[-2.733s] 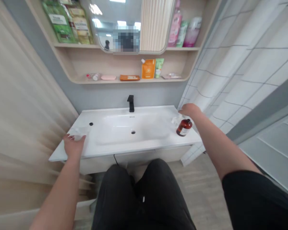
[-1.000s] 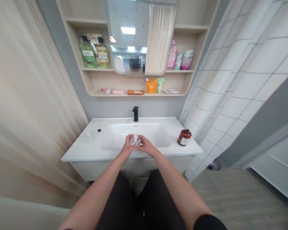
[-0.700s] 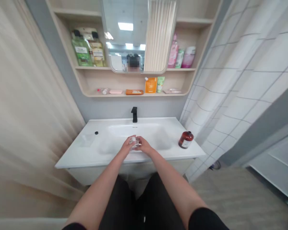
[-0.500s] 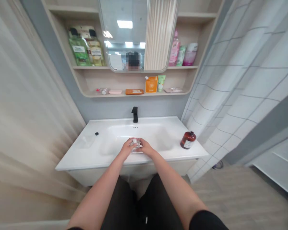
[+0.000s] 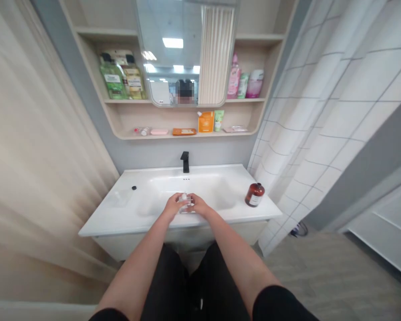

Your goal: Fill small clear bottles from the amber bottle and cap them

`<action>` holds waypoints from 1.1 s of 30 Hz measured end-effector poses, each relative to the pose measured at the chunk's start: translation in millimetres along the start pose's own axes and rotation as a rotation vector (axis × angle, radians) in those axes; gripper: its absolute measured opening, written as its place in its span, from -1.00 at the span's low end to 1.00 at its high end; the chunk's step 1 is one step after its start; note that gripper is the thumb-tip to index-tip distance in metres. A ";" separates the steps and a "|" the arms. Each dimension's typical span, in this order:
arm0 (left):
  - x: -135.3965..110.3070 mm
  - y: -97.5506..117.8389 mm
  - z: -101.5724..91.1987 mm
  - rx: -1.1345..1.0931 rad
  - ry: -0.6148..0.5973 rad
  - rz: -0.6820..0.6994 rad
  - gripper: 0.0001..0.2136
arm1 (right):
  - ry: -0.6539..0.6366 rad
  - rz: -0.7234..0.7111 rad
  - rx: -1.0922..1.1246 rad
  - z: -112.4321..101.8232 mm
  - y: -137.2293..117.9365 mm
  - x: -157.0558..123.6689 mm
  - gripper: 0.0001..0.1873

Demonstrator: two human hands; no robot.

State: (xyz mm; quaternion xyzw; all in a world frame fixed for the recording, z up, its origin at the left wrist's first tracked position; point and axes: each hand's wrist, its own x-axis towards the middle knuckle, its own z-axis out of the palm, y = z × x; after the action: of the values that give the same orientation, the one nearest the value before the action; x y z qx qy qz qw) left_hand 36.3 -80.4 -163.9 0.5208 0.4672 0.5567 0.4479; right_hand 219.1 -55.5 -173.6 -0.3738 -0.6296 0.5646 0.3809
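I have both hands together over the front lip of the glossy white table (image 5: 96,226) with its moulded basin. My left hand (image 5: 171,208) and right hand (image 5: 198,206) are each curled in, fingertips pinching the small clear bottle with a white cap (image 5: 186,203) from either side. It sits in the air between them, just above the basin's near edge.

I judge it light and rigid, glass or hard plastic. The clear walls look smooth and likely slick, more so if wet. I would keep one hand wrapped low round the body and let the other take only the cap. If it is glass, a drop onto the hard basin could crack it.

My fingers cover most of it, so I cannot read its shape, its fill level or whether the cap is seated. A faint clear thing (image 5: 120,198) on the left of the table is too washed out to identify. The round amber bottle with a black cap (image 5: 254,195) stands well apart to the right, and the black tap (image 5: 185,161) is at the back.
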 end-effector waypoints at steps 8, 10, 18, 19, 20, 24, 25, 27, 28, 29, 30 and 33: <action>1.5 -2.2 -1.3 -0.004 -0.024 0.014 -0.49 | -0.005 -0.026 0.000 -2.4 5.1 4.0 -0.29; 2.2 -2.9 -1.4 -0.005 -0.021 0.025 -0.49 | -0.006 -0.035 -0.017 -2.4 4.4 3.3 -0.29; 1.6 -2.7 -1.3 0.001 -0.028 0.037 -0.53 | -0.012 -0.081 -0.026 -3.8 4.0 -0.9 -0.31; 1.3 -2.5 -1.3 0.003 -0.036 0.030 -0.54 | -0.011 -0.082 -0.026 -3.7 4.1 -0.9 -0.29; 1.1 -2.3 -1.3 -0.001 -0.033 0.031 -0.54 | -0.008 -0.080 -0.026 -3.5 4.2 -0.9 -0.29; 1.3 -3.1 -1.5 -0.020 -0.023 0.047 -0.52 | 0.007 -0.070 -0.039 -2.1 2.3 -1.1 -0.31; 1.5 -3.6 -1.5 -0.017 -0.031 0.044 -0.53 | 0.012 -0.071 -0.050 -1.7 1.3 -1.3 -0.31; 1.8 -4.6 -1.6 -0.014 -0.023 0.044 -0.53 | 0.021 -0.069 -0.063 -0.9 -0.6 -2.2 -0.30; 1.8 -5.0 -1.7 -0.015 -0.016 0.049 -0.53 | 0.022 -0.063 -0.058 -0.6 -1.5 -2.8 -0.30; 1.7 -5.2 -1.7 -0.015 -0.017 0.051 -0.52 | 0.020 -0.059 -0.049 -0.3 -2.1 -3.4 -0.30; 1.5 -5.2 -1.7 -0.014 -0.028 0.051 -0.53 | 0.016 -0.059 -0.038 0.0 -2.6 -3.9 -0.30; 0.5 -3.5 -1.7 -0.031 -0.044 0.059 -0.54 | 0.005 -0.072 -0.019 0.4 -2.7 -4.9 -0.29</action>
State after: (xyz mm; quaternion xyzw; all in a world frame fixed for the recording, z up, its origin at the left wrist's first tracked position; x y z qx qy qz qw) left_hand 34.6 -79.5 -167.3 0.5396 0.4328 0.5653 0.4494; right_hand 220.8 -60.3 -171.2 -0.3560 -0.6470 0.5437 0.3988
